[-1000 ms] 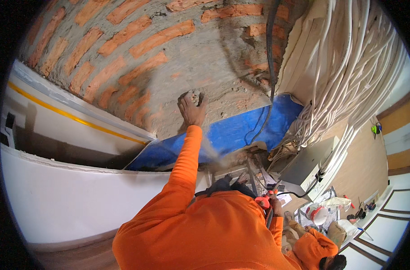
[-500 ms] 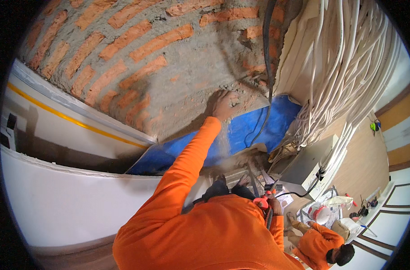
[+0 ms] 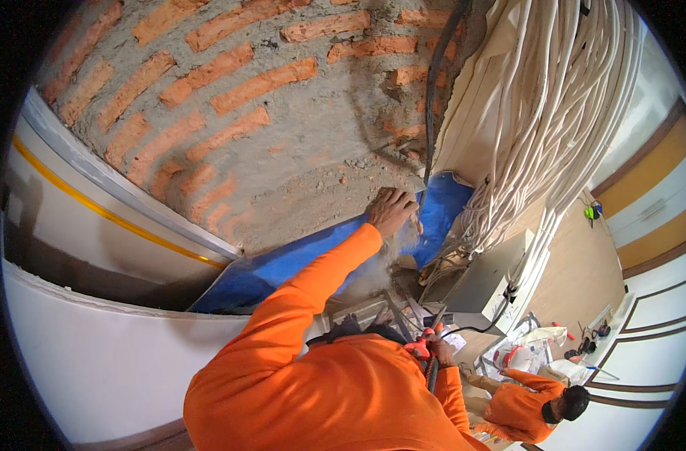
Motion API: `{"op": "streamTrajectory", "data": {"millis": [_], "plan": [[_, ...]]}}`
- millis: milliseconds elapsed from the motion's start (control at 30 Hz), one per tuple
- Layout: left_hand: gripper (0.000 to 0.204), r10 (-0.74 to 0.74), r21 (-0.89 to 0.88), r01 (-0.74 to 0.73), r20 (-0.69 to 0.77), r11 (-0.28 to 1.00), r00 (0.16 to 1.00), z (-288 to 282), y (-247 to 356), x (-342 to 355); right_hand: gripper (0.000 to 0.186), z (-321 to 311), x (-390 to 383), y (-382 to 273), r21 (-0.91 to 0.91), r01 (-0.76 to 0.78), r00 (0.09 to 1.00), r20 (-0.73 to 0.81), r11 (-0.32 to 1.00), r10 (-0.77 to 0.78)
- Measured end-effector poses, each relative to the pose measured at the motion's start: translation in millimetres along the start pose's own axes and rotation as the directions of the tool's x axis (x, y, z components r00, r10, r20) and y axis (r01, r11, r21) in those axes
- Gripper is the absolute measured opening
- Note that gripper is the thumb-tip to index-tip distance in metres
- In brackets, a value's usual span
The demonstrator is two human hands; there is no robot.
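My left hand (image 3: 393,210) is at the front edge of the rough mortar ledge, over the blue sheet (image 3: 442,209). Its fingers are curled down, and whatever lies under them is hidden. Grey dust (image 3: 374,270) falls just below it. Loose rubble (image 3: 362,171) lies on the ledge behind the hand. Close to my body, my right hand (image 3: 441,350) is closed around a red and black tool (image 3: 420,348), whose kind I cannot make out. A dark ridged rod or cord runs down beside that hand.
Exposed brickwork (image 3: 264,86) rises behind the ledge. A thick bundle of white cables (image 3: 542,113) hangs at the right, above a grey metal box (image 3: 487,278). A black cable (image 3: 433,90) dangles before the wall. At lower right, a co-worker in orange (image 3: 520,410) crouches near a bucket (image 3: 517,356).
My left hand has swept forward and right, off the rubble to the ledge's edge. A dust cloud now hangs below it. My right hand still holds the red and black tool.
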State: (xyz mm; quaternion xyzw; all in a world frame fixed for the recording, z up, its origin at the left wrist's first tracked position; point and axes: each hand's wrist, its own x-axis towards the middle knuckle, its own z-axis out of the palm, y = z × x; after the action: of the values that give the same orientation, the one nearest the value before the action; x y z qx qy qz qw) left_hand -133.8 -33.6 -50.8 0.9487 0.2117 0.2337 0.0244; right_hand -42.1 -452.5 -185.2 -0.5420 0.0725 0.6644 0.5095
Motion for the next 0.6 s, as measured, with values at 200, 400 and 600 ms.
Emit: {"op": "streamTrajectory", "data": {"millis": [200, 400, 600], "plan": [[0.050, -0.082, -0.315, 0.056, -0.072, 0.948, 0.994, -73.4, 19.0, -1.9, 0.027, 20.0, -22.8, -5.7, -0.097, 0.028, 0.999, -0.038, 0.995, -0.032], [0.042, -0.092, 0.015, 0.093, -0.060, 0.996, 0.994, -55.6, -123.9, -0.6, 0.020, 61.8, -8.7, 2.0, -0.113, 0.114, 0.982, 0.166, 0.987, -0.094], [0.034, 0.150, 0.069, -0.155, 0.070, 0.986, 0.986, -71.2, -176.3, -47.4, 0.022, 107.2, -39.2, 23.9, -0.014, -0.083, 0.946, 0.312, 0.996, 0.083]]}}
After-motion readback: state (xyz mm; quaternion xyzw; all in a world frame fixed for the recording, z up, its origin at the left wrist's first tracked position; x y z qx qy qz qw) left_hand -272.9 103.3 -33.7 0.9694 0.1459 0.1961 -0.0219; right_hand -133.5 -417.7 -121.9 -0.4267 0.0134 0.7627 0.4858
